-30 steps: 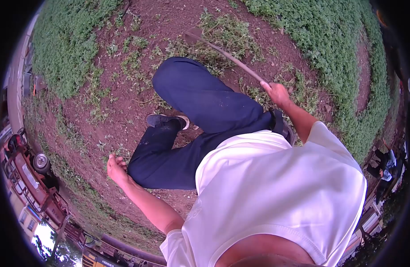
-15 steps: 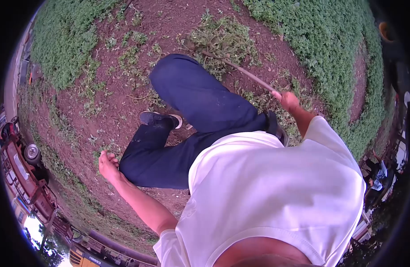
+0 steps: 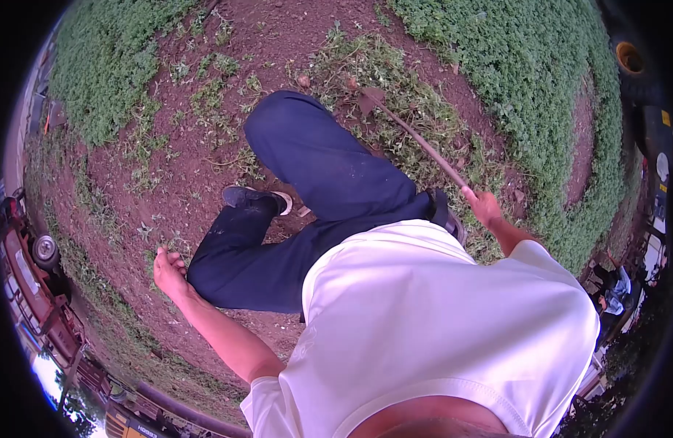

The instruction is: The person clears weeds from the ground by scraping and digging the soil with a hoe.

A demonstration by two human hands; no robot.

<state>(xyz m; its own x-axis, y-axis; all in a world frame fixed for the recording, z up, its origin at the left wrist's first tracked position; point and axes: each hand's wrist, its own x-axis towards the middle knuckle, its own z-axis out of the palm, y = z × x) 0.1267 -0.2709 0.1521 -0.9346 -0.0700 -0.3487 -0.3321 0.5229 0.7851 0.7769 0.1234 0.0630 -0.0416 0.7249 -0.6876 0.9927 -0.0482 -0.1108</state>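
At the bottom left edge of the frame, a yellow machine [image 3: 128, 425] is showing a short line of lettering [image 3: 148, 432], which is sitting too small and too near the edge to be read with certainty. At the right edge, a dark object [image 3: 654, 131] is carrying a small yellow patch [image 3: 666, 118] whose marks are staying illegible.

The hoe [image 3: 422, 140] is lying slantwise across the upper middle of the frame, its plain brownish wooden handle running down to the right and its flat, reddish-brown blade [image 3: 370, 101] showing over a heap of pulled weeds [image 3: 424, 109]. Two roundish brownish lumps [image 3: 303, 80] are resting near the blade, to its left.

The right hand [image 3: 485, 208], right of centre, is gripping the handle's lower end, its fingers closing round the wood. The left hand [image 3: 171, 273], at middle left, is hanging just beside the bent knee of the dark blue trousers [image 3: 329, 157], its fingers released and loosely curling.

Compared with half a second ago, the blade is now showing clear of the weeds that were hiding it, the right hand is sitting lower and further right, and the lumps are now appearing.
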